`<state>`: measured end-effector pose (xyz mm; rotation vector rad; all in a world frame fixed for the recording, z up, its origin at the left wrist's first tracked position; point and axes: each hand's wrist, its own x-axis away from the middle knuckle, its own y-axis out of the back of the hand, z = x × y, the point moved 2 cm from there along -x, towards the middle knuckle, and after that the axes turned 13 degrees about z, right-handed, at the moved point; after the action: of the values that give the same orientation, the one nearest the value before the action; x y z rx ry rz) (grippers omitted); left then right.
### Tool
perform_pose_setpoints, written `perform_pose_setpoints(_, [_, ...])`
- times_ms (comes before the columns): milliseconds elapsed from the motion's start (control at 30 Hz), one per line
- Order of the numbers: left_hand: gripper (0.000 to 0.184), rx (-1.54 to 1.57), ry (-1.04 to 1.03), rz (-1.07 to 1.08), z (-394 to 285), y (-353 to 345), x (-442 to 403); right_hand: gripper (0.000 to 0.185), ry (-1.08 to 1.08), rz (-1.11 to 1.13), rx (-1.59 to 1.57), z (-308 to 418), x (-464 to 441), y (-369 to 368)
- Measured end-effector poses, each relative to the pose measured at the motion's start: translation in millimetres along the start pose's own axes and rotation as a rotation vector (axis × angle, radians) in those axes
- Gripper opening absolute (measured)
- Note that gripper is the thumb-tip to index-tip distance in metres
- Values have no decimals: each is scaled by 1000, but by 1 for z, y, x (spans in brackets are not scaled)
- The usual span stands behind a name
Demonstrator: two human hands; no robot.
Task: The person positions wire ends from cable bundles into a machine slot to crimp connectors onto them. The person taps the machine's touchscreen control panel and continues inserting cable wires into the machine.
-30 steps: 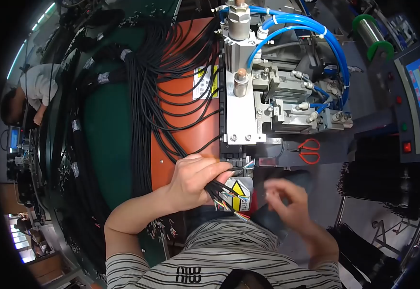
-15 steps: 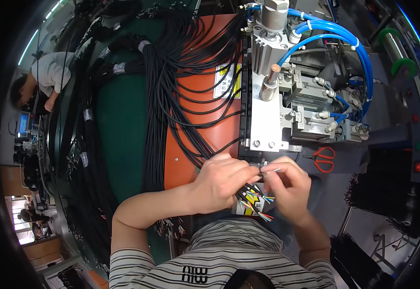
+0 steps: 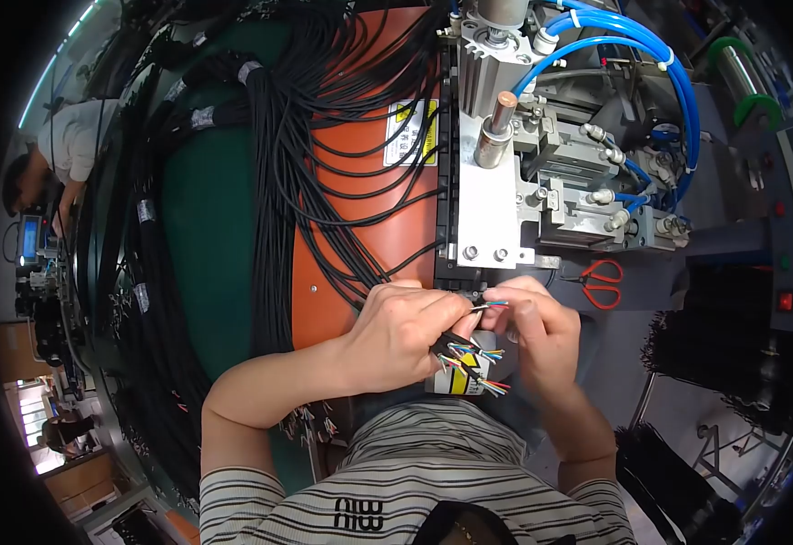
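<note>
My left hand is closed around several black cables, whose stripped ends show coloured wires fanning out below its fingers. Between my two hands, one cable's thin wire ends point to the right, blue, red and white among them. My right hand has its fingers curled at these wire ends, with the fingertips close to my left hand's. Both hands are just below the front end of the metal clamping machine. Exactly where the right fingertips grip is partly hidden.
Black cables run in a thick bundle over the orange panel and green surface. Red-handled scissors lie right of the machine. Blue air hoses arch over it. Another person is at far left.
The view has shifted, so the machine and bench appear further left and up. Between my fingers, the thin wire ends are now more spread and more visible. My left hand keeps its hold on the cables.
</note>
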<state>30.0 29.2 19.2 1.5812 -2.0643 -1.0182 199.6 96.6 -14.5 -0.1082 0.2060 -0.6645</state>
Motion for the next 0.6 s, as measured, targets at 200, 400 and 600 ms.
perform_pose_setpoints(200, [7,42,-10,7,3,-2,-1,21,-218,108,-604,-6,-3,8])
perform_pose_setpoints(400, [13,217,-14,108,10,5,-2,19,-214,152,-365,2,-6,12])
perform_pose_setpoints(600, [17,380,-20,228,16,11,-6,18,-138,181,-126,7,-10,14])
